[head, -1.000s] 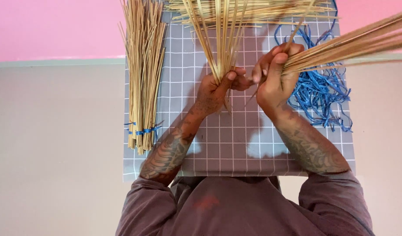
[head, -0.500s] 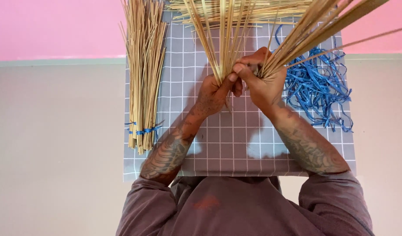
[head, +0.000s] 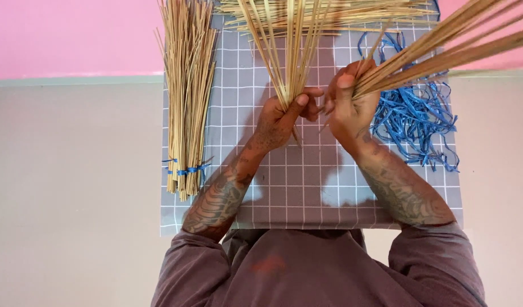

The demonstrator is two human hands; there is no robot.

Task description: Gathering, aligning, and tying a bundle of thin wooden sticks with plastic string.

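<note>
My left hand (head: 278,116) grips the lower end of a fan of thin tan sticks (head: 290,45) that stand upright over a grey checked mat (head: 307,182). My right hand (head: 348,108) is closed on a second bunch of sticks (head: 443,42), which slants up to the right and looks blurred. The two hands are close together above the middle of the mat, fingertips nearly touching.
A tied bundle of sticks (head: 186,96) with a blue band lies along the mat's left side. Loose sticks (head: 329,12) lie across its far edge. A tangle of blue ribbon strips (head: 417,116) sits at the right. A pink wall (head: 68,34) lies behind.
My right hand's bunch swung from low right to steeply upright, then back down toward the right. The hands met, then parted slightly. The left hand's bunch stayed in place.
</note>
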